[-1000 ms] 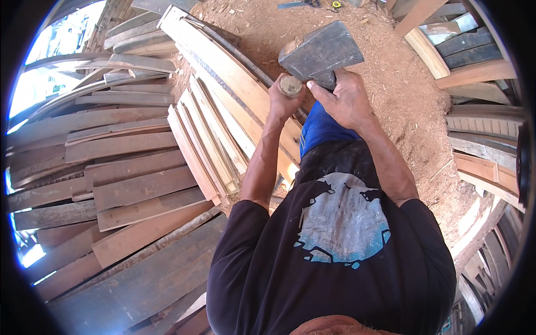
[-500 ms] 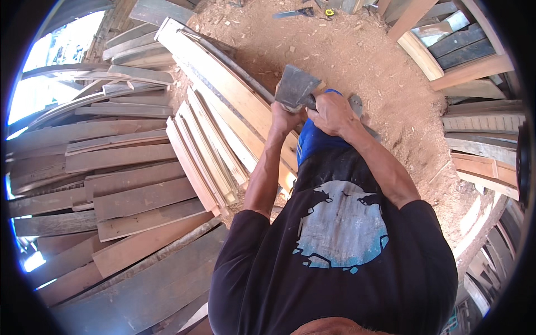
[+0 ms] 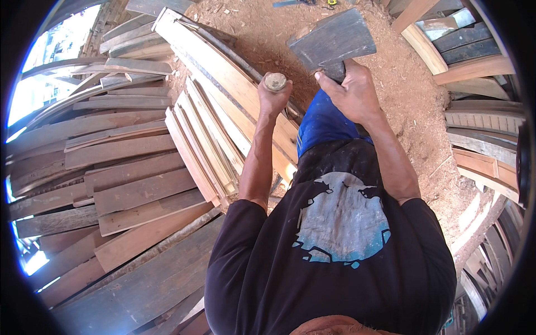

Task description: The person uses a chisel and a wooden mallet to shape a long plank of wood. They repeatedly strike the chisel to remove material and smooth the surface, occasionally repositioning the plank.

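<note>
1. Head view: clenching a round-ended handle (image 3: 275, 82) in the left hand (image 3: 271, 103), upper centre of the frame.
2. Grasping a dark mallet (image 3: 338, 40) in the right hand (image 3: 360, 95), upper centre, rightward.
3. Near pale boards (image 3: 216, 66), upper left of centre.

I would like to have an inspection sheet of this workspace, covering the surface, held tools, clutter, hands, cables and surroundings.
Surface: brown ground strewn with wood chips.
Held tools: broad-headed dark mallet; round-ended handle, its far end hidden.
Clutter: saw and small yellow item on the ground, upper edge.
Left hand: closed round the handle.
Right hand: gripping the mallet close to its head.
Cables: nothing seen.
Surroundings: pale boards near the left hand; stacked planks at left, more timber at right.
</note>
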`<action>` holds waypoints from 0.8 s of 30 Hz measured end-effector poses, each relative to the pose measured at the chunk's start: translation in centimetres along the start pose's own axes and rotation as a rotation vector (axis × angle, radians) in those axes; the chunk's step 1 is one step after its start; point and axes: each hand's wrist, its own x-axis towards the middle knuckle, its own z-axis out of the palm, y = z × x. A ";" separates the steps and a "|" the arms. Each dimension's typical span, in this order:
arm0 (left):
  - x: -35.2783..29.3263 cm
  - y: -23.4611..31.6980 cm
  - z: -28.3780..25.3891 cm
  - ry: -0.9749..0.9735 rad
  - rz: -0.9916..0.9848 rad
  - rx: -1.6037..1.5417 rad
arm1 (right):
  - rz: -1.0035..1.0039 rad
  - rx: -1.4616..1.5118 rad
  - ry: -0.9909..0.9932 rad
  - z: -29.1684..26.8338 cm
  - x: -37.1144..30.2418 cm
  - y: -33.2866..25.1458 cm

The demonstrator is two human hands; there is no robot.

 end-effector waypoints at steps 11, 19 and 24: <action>-0.7 -0.7 1.0 -0.069 0.143 -0.072 | 0.062 -0.441 -0.311 4.5 -0.6 3.9; -1.8 -1.9 2.0 0.043 0.054 -0.170 | 0.167 -0.438 -0.403 3.6 -0.8 3.2; 0.3 -2.3 -0.6 0.276 -0.041 -0.175 | 0.164 -0.252 -0.254 1.7 0.1 2.5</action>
